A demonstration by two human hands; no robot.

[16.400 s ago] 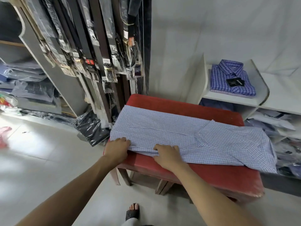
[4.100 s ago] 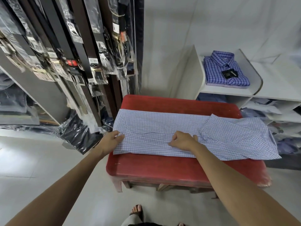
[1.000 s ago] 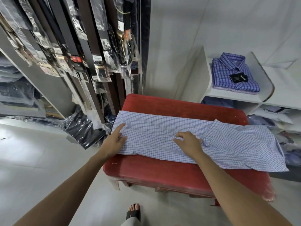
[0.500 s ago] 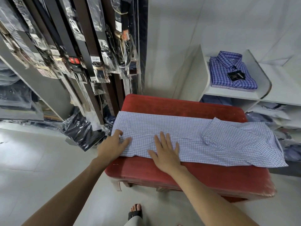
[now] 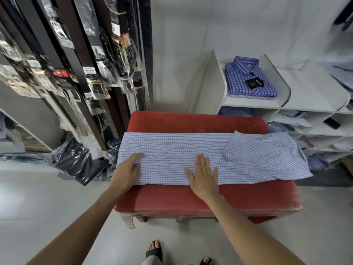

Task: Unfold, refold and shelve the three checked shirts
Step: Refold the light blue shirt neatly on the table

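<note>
While both palms press it flat, the pale checked shirt lies in a long band across the red bench.

A darker checked shirt sits folded on the white shelf at far right. The pale shirt's right end overhangs the bench and could drag the fold loose. The right hand rests flat, fingers straight, on the near edge; the left hand, fingers relaxed, touches the left end, grasping nothing.

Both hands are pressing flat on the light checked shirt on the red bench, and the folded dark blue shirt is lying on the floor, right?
Not quite. The head view shows the dark blue shirt on the white shelf, not the floor. The left hand and right hand do press the light checked shirt on the red bench.
</note>
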